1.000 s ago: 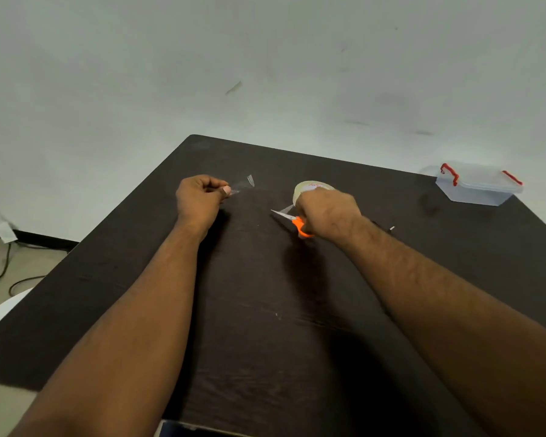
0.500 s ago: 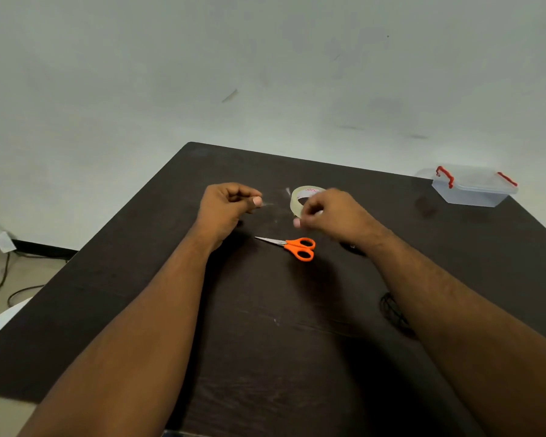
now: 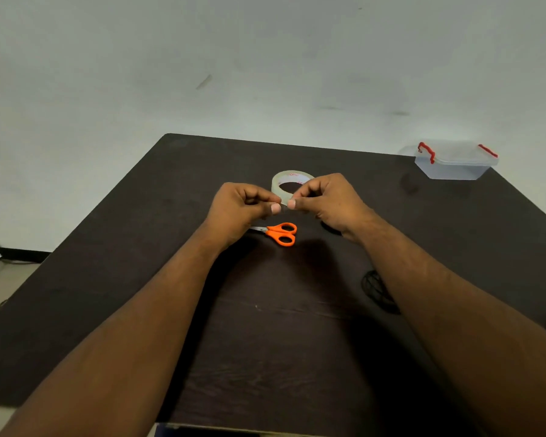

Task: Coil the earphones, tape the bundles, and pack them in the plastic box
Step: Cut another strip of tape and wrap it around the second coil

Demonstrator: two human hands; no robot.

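A pale, scuffed wall rises behind the dark wooden table (image 3: 114, 279) in front of me, and off its left edge I can see a strip of floor with some cables. Both my hands are raised over the middle of the table, fingertips almost meeting: my left hand (image 3: 240, 206) has its fingers curled and thumb pressed to forefinger, and my right hand (image 3: 323, 197) mirrors it, each pinching one end of a small piece of clear tape (image 3: 284, 205) stretched left to right between them, too thin to make out well. Just behind my hands the tape roll (image 3: 289, 181) lies flat, its hole facing up. Just below them the orange scissors (image 3: 279, 234) lie closed on the table, blades pointing left, handles to the right. A black coiled earphone bundle (image 3: 375, 288) lies near my right forearm, partly hidden by it. The plastic box (image 3: 454, 162), lid on and red clips up, sits at the far right corner, long side running left to right.
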